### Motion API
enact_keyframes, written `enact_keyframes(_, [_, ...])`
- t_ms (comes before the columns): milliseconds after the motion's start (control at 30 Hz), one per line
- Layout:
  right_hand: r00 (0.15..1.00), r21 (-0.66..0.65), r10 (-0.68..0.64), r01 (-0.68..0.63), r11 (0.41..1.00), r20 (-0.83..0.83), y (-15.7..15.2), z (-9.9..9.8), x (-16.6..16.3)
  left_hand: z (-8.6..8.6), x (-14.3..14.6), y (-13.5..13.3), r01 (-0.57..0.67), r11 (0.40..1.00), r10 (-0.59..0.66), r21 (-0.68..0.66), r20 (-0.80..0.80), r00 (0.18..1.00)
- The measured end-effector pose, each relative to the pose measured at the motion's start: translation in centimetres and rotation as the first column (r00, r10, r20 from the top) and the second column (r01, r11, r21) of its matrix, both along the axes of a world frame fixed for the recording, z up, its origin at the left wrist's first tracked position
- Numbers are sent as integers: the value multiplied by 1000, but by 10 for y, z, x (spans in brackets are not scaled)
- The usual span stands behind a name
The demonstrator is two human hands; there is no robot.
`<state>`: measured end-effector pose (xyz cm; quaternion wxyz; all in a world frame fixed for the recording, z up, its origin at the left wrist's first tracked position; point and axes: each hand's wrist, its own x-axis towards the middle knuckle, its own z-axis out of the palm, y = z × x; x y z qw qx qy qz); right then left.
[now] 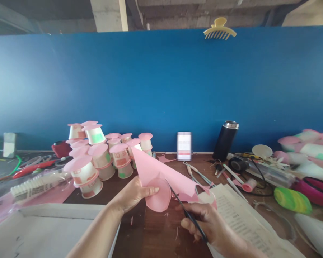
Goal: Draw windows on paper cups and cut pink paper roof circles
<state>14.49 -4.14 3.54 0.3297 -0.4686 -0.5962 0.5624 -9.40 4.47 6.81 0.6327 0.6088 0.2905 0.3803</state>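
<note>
My left hand (136,195) pinches a pink paper sheet (161,168), thumb on top, over a rounded pink piece (158,195) at its lower edge. The sheet's right side has curved, ragged cut edges. In my right hand (207,220) is a pair of dark scissors (188,213), seen nearly edge-on. Their thin tip lies against the paper by the right edge of the rounded piece. My right fingers are closed around the handles, partly hidden. Beyond my left hand stand stacked paper cups (121,156) with pink paper discs on top and coloured patches on their sides.
A white box lid (56,211) lies at front left, beside bagged cups (40,182). Rightward are a printed sheet (239,218), pliers (195,172), a black bottle (226,141), and a yellow-green lump (292,200). A phone (183,147) leans against the blue partition (161,82).
</note>
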Motion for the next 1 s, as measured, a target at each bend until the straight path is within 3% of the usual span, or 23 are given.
enact_keyframes(1000, [999,-16,15,-16,1000,-41,-2,1,-1,5,-7,1,-4,1000,6,29,-73,997])
